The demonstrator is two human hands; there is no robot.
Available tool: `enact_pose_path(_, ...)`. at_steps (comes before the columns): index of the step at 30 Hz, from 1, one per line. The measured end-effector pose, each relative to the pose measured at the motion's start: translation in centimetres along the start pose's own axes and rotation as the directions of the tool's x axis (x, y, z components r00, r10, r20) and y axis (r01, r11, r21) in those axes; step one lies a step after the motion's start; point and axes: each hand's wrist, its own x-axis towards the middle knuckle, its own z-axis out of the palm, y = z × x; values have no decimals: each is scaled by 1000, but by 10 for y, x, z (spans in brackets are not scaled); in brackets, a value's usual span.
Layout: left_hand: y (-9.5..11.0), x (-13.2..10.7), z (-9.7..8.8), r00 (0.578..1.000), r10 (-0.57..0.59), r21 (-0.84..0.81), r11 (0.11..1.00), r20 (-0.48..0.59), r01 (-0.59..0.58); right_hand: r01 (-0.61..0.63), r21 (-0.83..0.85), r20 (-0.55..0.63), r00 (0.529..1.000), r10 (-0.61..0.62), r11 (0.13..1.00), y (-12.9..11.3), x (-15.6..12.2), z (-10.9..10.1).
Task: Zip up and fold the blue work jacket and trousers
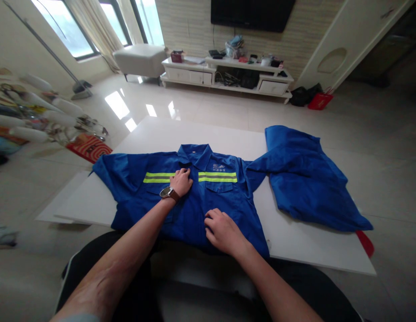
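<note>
Jacket (194, 205) spread front-up on table (150, 134). My left hand (181, 181) lies on its chest, fingers bent; my right hand (224, 230), lower, loosely curled. Whether either pinches it: cannot tell.

Daylight enters through the windows (65, 29) at ten o'clock, where the panes burn out to pale white. Their glare lies in hard bright patches on the glossy floor (248, 114), also towards ten. The room is moderately lit and slightly hazy, falling to deep gloom in the doorway (392, 62) at two o'clock. Shadow gathers under the near edge of the counter (147, 136) at six. Clutter (62, 118) near nine smears and stretches; the jacket (224, 201) at the centre looks sharper.
</note>
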Motion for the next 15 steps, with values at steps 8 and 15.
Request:
enact_pose_path(8, 0, 3, -3, 999, -36, 4, 999, 36, 36, -3, -12, 11, 1000, 3, 1000, 1, 0, 1)
enact_pose_path(15, 21, -22, -6, 988, -107, 78, 992, 109, 99, -61, -27, -15, 998, 60, 998, 7, 0, -5)
